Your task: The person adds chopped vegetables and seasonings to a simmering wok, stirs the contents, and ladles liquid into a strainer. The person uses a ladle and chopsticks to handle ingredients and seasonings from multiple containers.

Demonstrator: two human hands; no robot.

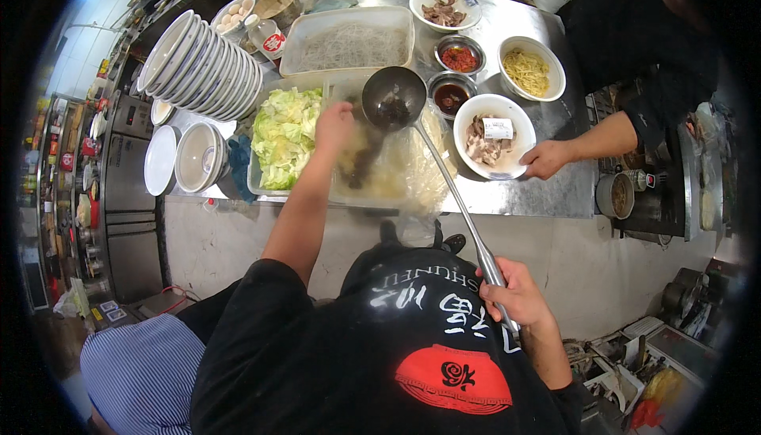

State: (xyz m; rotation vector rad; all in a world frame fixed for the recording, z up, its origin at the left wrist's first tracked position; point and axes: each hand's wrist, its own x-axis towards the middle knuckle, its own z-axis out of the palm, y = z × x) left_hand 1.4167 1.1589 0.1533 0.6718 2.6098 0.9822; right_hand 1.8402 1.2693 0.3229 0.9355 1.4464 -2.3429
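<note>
A long-handled metal ladle (393, 99) slants across the view. My right hand (518, 292) grips its handle near the end, close to my shirt. The bowl of the ladle hangs above a shallow plastic tub (380, 188) and holds a little dark food. To the left of the ladle bowl is my left hand (335, 128), over the tub's left side. It is blurred and its fingers look curled; whether they hold anything is unclear. Under it, dark shredded food (361, 161) lies smeared by motion. Chopped lettuce (285, 134) fills the compartment beside it.
Stacked bowls (205, 69) lean at the left. Behind the tub sits a bin of clear noodles (357, 45). Another person's hand (547, 158) touches a bowl of sliced meat (490, 158) bearing a label. Dark sauce (450, 97) and shredded yellow food (526, 72) stand nearby. Another person (142, 369) is close at left.
</note>
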